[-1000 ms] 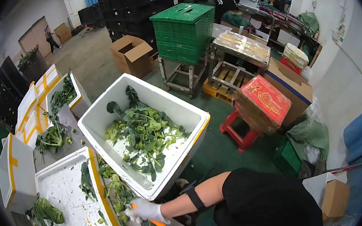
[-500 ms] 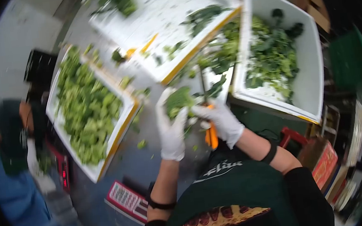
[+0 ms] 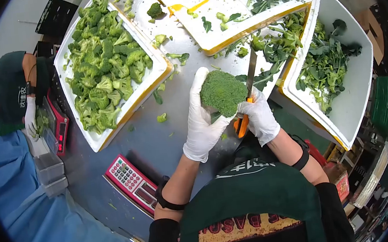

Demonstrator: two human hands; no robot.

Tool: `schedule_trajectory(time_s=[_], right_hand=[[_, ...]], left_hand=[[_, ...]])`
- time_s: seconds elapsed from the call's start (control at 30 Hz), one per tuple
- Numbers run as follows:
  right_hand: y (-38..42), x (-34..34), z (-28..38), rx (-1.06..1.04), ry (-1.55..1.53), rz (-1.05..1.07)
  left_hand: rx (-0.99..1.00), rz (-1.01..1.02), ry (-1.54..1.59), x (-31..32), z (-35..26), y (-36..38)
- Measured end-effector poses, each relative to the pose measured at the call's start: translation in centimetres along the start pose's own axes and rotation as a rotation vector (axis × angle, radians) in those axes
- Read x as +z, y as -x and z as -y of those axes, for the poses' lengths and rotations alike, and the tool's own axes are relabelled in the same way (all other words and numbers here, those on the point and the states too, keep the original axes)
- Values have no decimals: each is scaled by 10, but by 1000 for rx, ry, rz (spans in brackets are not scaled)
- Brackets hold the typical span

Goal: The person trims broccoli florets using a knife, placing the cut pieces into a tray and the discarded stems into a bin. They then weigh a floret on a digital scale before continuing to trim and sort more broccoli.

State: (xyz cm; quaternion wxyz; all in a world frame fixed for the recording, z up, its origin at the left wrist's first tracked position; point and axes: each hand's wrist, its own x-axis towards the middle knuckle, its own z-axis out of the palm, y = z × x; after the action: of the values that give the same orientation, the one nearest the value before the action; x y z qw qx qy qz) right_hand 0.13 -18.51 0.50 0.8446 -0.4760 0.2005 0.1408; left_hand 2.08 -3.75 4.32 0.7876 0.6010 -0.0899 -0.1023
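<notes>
A round green broccoli head (image 3: 223, 92) sits in my left hand (image 3: 200, 129), its crown facing up toward me. My gloved fingers wrap its left side, with the thumb underneath. In my right hand (image 3: 261, 119) is a knife (image 3: 252, 67) with an orange handle, gripped close against the broccoli's lower right. The blade points away from me, beside the head; whether its edge touches the stem is hidden. Cut broccoli florets (image 3: 103, 69) fill a white foam box to the left. Leafy trimmings (image 3: 323, 72) lie in a deeper foam box at the right.
A white foam lid (image 3: 221, 19) with scraps and a yellow tool lies ahead. Loose broccoli pieces dot the metal table (image 3: 157, 129). A pink scale (image 3: 132, 182) stands front left. Another person's gloved hand (image 3: 30, 119) is by a red scale (image 3: 61, 132) at far left.
The broccoli head has been turned so its crown now faces up. The view has swung, shifting the boxes in frame. Both hands keep their holds.
</notes>
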Motion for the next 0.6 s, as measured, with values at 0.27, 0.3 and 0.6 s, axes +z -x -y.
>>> schedule_trajectory(time_s=[0.27,0.3,0.6], right_hand=[[-1,5,1,2,78,13],[-1,6,2,-10,94,16],[-9,6,-16,-477,358,93]], left_hand=[[12,20,-75,-11,8,3],[30,36,-88,-13,8,4],[7,-6,-114,-17,6,13]])
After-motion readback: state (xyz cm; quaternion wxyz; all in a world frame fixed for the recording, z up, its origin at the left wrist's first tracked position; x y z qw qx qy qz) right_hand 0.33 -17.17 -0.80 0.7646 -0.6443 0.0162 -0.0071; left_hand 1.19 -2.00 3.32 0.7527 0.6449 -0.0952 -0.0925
